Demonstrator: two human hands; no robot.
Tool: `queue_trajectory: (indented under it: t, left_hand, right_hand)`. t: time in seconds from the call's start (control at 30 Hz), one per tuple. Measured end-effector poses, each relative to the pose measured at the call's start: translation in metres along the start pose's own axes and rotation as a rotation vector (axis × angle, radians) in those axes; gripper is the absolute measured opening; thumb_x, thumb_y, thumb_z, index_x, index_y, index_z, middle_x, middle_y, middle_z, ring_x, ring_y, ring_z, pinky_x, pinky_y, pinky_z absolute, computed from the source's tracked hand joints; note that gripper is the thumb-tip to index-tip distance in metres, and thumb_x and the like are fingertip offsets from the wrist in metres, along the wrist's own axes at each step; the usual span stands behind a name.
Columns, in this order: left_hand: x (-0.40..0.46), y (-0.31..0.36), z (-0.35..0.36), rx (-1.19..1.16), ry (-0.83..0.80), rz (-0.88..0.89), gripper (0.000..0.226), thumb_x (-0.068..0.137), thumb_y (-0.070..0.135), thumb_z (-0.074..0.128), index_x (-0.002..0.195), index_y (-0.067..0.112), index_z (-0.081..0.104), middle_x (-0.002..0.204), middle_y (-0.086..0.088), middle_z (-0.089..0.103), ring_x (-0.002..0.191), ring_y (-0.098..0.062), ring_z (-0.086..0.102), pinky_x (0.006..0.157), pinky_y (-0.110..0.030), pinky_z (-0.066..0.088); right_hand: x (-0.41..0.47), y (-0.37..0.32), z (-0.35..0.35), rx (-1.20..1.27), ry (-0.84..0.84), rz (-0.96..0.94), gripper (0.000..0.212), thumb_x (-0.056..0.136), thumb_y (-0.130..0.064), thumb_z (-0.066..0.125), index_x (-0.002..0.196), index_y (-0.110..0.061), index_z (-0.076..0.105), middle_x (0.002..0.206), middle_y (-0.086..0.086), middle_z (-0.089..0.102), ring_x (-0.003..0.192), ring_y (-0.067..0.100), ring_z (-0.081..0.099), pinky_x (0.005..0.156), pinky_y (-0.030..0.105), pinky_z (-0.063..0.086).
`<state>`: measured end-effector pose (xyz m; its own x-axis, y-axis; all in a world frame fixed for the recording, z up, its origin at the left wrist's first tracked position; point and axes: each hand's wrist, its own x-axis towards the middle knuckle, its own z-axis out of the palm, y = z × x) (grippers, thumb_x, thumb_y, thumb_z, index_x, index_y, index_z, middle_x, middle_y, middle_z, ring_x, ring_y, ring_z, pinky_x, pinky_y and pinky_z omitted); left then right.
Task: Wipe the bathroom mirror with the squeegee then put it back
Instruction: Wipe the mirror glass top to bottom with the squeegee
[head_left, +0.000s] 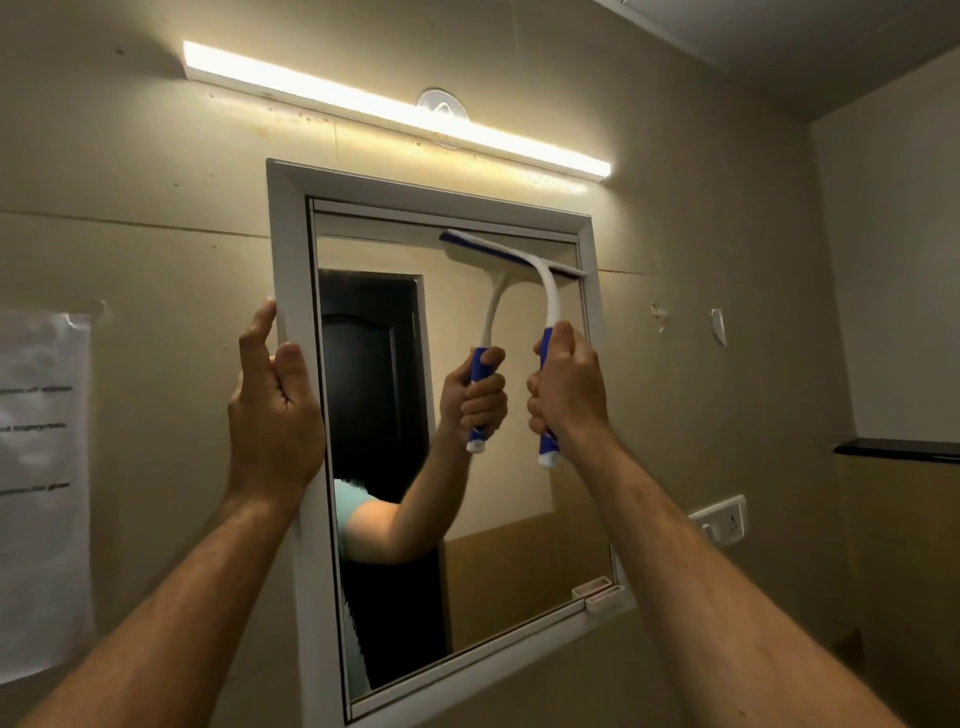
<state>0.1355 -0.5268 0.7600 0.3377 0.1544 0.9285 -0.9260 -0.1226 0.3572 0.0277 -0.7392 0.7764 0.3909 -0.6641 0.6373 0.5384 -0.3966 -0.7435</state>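
The right hand (569, 387) was clenched around the blue grip of the squeegee (545, 322), right of centre in the frame. From that fist the white neck curved up and to the left, ending in the blade, which lay against the glass of the mirror (514, 467) just under the top edge of its white frame (291, 249). The blade's long axis ran across the frame, from upper centre down towards the right edge of the mirror, roughly parallel to the top of the frame; its right end looked to be touching or almost touching the inner border there. So the blade sat above the hand, with nearly all the glass lying below it, and the coming stroke would most likely be a pull downward, towards the lower part of the picture. The left hand (275, 405) was at the mirror's left edge, fingers wrapped over the frame and thumb on its front face, apparently steadying it. It was well apart from the squeegee.
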Motion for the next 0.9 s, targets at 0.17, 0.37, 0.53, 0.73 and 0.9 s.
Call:
queue_trajectory:
  t: [0.17,0.37,0.53,0.73,0.9]
  left_hand:
    - [0.0,0.003,-0.001,0.028,0.002,-0.001,0.041,0.104,0.038,0.026,0.145,0.04,0.023,0.122,-0.029,0.057,0.098,-0.041,0.061,0.077,-0.046,0.05]
    - [-0.001,0.005,-0.003,0.079,-0.017,-0.003,0.044,0.104,0.038,0.029,0.147,0.036,0.024,0.12,-0.027,0.059,0.094,-0.037,0.062,0.075,-0.045,0.048]
    - [-0.003,0.009,-0.004,0.084,-0.019,-0.043,0.045,0.104,0.035,0.03,0.148,0.033,0.025,0.125,-0.024,0.058,0.098,-0.035,0.06,0.079,-0.043,0.045]
    - [-0.005,0.006,-0.003,0.066,0.007,-0.065,0.043,0.104,0.04,0.03,0.147,0.039,0.025,0.116,-0.018,0.061,0.077,-0.023,0.059,0.065,-0.028,0.04]
    - [-0.006,0.002,-0.001,0.07,0.016,-0.189,0.054,0.1,0.051,0.031,0.138,0.013,0.04,0.08,-0.002,0.056,0.071,-0.018,0.054,0.053,-0.019,0.031]
  right_hand:
    - [-0.041,0.028,-0.003,0.022,-0.078,0.087,0.041,0.1,-0.05,0.026,0.101,-0.017,0.05,0.062,0.003,0.042,0.045,0.011,0.036,0.041,0.023,0.034]
    - [-0.026,-0.004,-0.01,0.043,-0.04,0.09,0.044,0.1,-0.049,0.026,0.106,-0.014,0.052,0.061,0.002,0.044,0.045,0.011,0.037,0.039,0.022,0.034]
    - [-0.017,0.001,-0.019,-0.028,-0.048,0.056,0.041,0.1,-0.049,0.025,0.099,-0.016,0.05,0.061,0.001,0.042,0.046,0.012,0.036,0.04,0.022,0.033]
    - [-0.065,0.068,-0.043,-0.174,-0.056,-0.004,0.037,0.102,-0.044,0.025,0.086,-0.019,0.049,0.066,0.006,0.042,0.055,0.019,0.042,0.05,0.03,0.037]
    - [-0.042,0.036,-0.044,-0.129,-0.047,0.009,0.039,0.101,-0.047,0.024,0.09,-0.02,0.05,0.062,0.002,0.041,0.049,0.014,0.038,0.046,0.026,0.035]
